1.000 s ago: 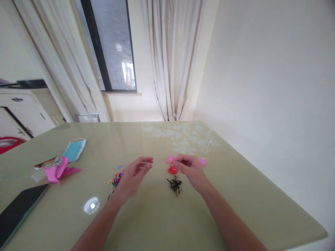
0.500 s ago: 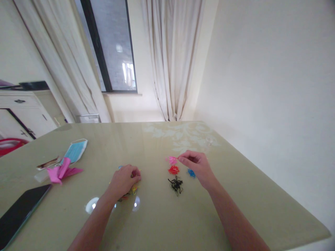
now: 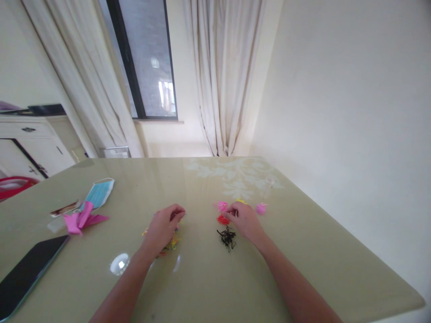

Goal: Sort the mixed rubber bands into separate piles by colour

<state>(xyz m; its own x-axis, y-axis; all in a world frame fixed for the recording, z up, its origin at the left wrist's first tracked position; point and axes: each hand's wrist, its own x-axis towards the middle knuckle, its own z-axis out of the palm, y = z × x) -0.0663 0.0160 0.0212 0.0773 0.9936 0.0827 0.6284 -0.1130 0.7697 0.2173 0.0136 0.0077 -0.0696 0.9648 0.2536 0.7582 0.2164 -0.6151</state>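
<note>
Compared with half a second ago, the right hand (image 3: 248, 220) is lower and farther left, its fingertips at the red bands (image 3: 221, 220) right of the frame's centre; the yellow bands (image 3: 241, 201) now show above it. The left hand (image 3: 160, 229) is slightly higher over the mixed bands (image 3: 174, 242), left of centre. The black bands (image 3: 227, 238) tangle in several directions, without one clear long axis. Left thumb and forefinger pinch a small pale band (image 3: 184, 216); right thumb and forefinger nearly meet, but I cannot tell whether they grip anything.
</note>
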